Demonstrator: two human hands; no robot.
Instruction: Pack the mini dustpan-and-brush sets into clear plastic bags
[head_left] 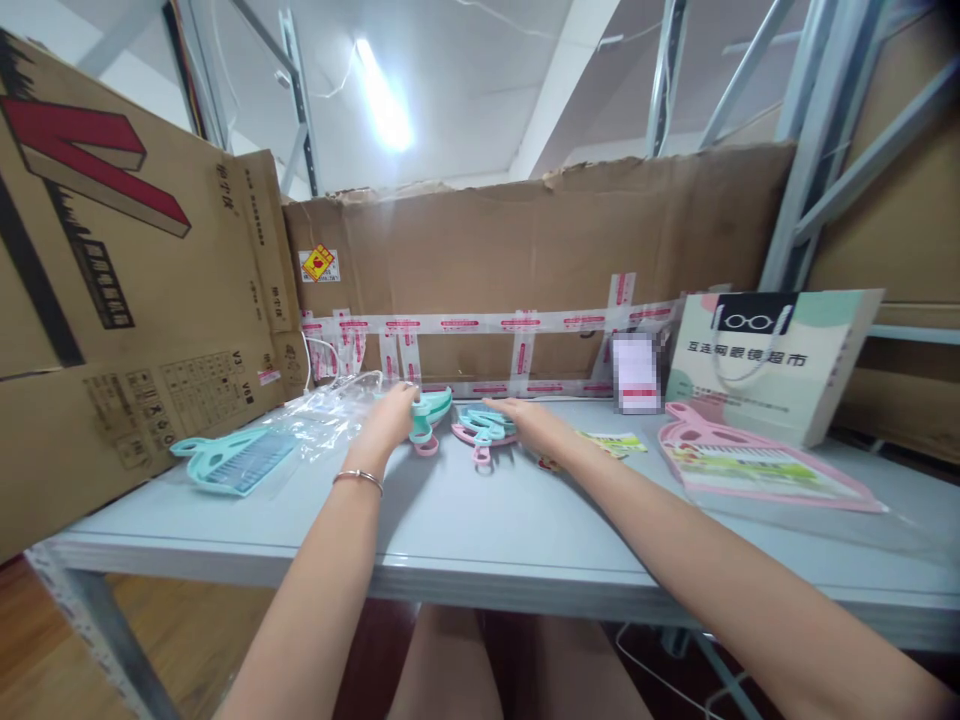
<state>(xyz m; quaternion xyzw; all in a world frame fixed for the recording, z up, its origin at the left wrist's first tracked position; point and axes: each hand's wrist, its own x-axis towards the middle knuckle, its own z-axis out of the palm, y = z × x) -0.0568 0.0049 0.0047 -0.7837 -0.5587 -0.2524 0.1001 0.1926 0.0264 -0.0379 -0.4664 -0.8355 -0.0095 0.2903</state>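
Observation:
My left hand is closed at the left side of a turquoise mini dustpan, with a pink loop handle showing under it. Some of its fingers are hidden. My right hand reaches in from the other side, its fingers stretched over the edge of a small pile of blue and pink mini dustpans or brushes. How the pile's pieces fit together is hard to make out. Near my left wrist lies a turquoise dustpan with a brush, beside crumpled clear plastic bags.
At the right, a bagged pink dustpan set lies before a paper bag. Printed cards lie behind my right forearm. A large carton stands at left; a taped cardboard wall closes the grey table's back.

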